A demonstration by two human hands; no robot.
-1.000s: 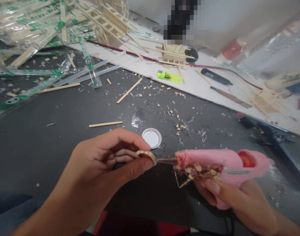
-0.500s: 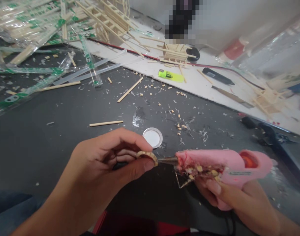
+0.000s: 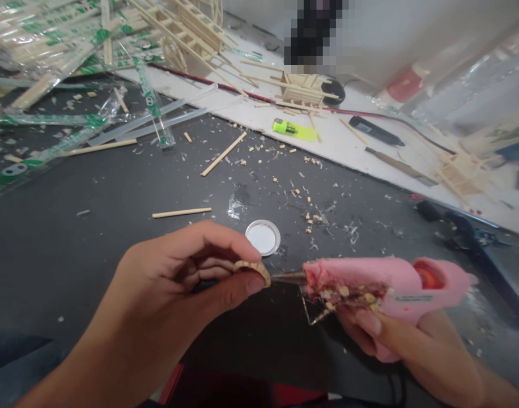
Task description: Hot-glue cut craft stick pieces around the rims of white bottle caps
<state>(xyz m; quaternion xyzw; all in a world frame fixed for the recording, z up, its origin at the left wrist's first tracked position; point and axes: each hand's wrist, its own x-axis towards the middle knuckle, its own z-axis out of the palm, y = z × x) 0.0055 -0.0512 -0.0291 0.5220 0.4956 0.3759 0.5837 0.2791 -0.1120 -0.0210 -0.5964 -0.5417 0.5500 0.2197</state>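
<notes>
Nothing legible: the label (image 3: 420,297) on the pink glue gun (image 3: 361,271) and green-printed wrappers (image 3: 150,102) seem too blurred

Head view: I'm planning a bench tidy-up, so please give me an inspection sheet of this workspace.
Surface: dark tabletop, white board along its far side.
Job's things: small wooden ring; pink glue gun, its nozzle at the ring, contact unclear.
Clutter: loose sticks, wood offcuts, wrapped sticks, yellow-green item, white-centred disc.
Hands: left hand pinches the ring; right hand grips the glue gun.
Cables: red-and-black cable across the board; dark cord below the glue gun.
Surroundings: pale wall beyond; part of the view is pixelated.
</notes>
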